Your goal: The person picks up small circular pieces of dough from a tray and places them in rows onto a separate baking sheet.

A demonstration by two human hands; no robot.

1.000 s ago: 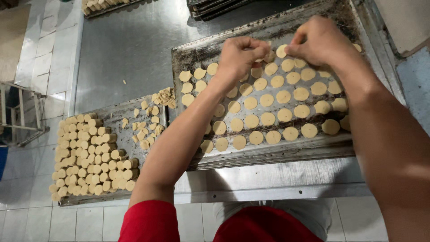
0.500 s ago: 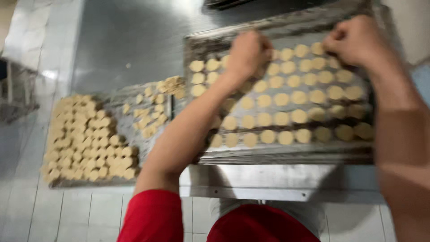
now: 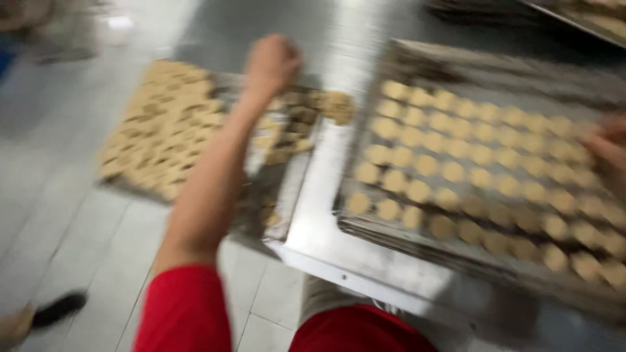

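**Left hand over the heaped tray, right hand at the edge of the filled one**

The picture is smeared by motion, so fine detail is lost. The left hand (image 3: 272,65) is stretched out to the left, above the near corner of the left tray (image 3: 287,215), a metal tray that overhangs the table edge. Its fingers are curled in towards the palm, loosely bunched; whether they pinch a piece of dough cannot be told through the blur. Just below and beside the hand lie loose dough rounds (image 3: 290,124), scattered singly on the bare metal, and further left a packed heap of dough rounds (image 3: 163,124) fills the far part of that tray. The forearm runs back down to a red sleeve (image 3: 186,313).

The right hand (image 3: 610,146) shows only in part at the right border, resting at or just over the far right side of the baking tray (image 3: 391,241). Its fingers seem slightly bent, but their grip cannot be made out. This second tray sits on the steel table (image 3: 313,228), well apart from the left hand, and holds pale flat dough discs (image 3: 456,150) set in about 5 neat rows, each disc apart from its neighbours. The 2 trays lie side by side with a strip of bare steel between them.
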